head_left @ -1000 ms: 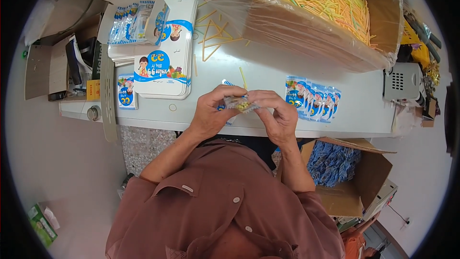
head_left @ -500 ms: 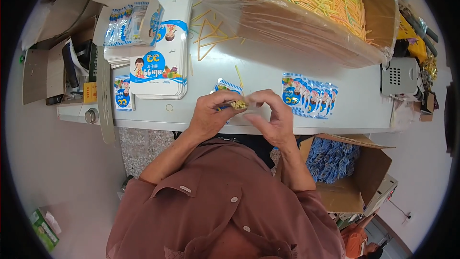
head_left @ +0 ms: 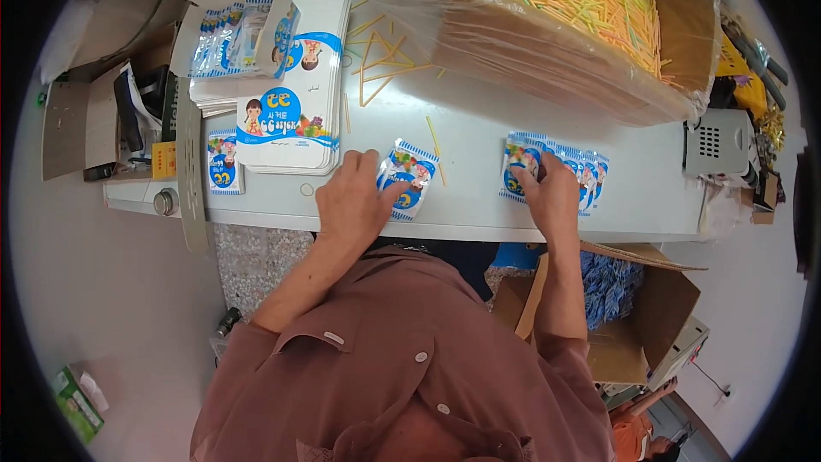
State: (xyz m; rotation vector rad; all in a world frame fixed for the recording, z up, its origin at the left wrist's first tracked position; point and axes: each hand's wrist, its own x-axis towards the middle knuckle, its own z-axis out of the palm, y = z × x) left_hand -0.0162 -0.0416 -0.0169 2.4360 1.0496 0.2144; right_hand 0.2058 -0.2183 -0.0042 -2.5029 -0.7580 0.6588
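Note:
My left hand (head_left: pixel 349 203) lies flat on the table with its fingers stretched out and nothing held. Its thumb touches the lower left part of a blue and white sachet (head_left: pixel 410 178) printed with fruit and a cartoon girl. Farther right, my right hand (head_left: pixel 554 194) reaches over a row of overlapping sachets (head_left: pixel 590 173) of the same kind. Its thumb rests on the leftmost sachet (head_left: pixel 516 152), with a gap between thumb and forefinger. The hand covers part of the row. Thin yellow sticks (head_left: pixel 434 137) lie just right of the single sachet.
A plastic-lined carton (head_left: pixel 547 77) full of thin coloured sticks stands at the back right. At left are stacked flat printed cartons (head_left: pixel 286 133), an open box of sachets (head_left: pixel 274 17) and another sachet (head_left: pixel 224 175). A cardboard box (head_left: pixel 616 364) with blue pieces sits below the table's edge.
My hands have parted. The bundle with yellowish ends is no longer in my left hand, which is down beside the single sachet. My right hand has moved right onto the sachet row.

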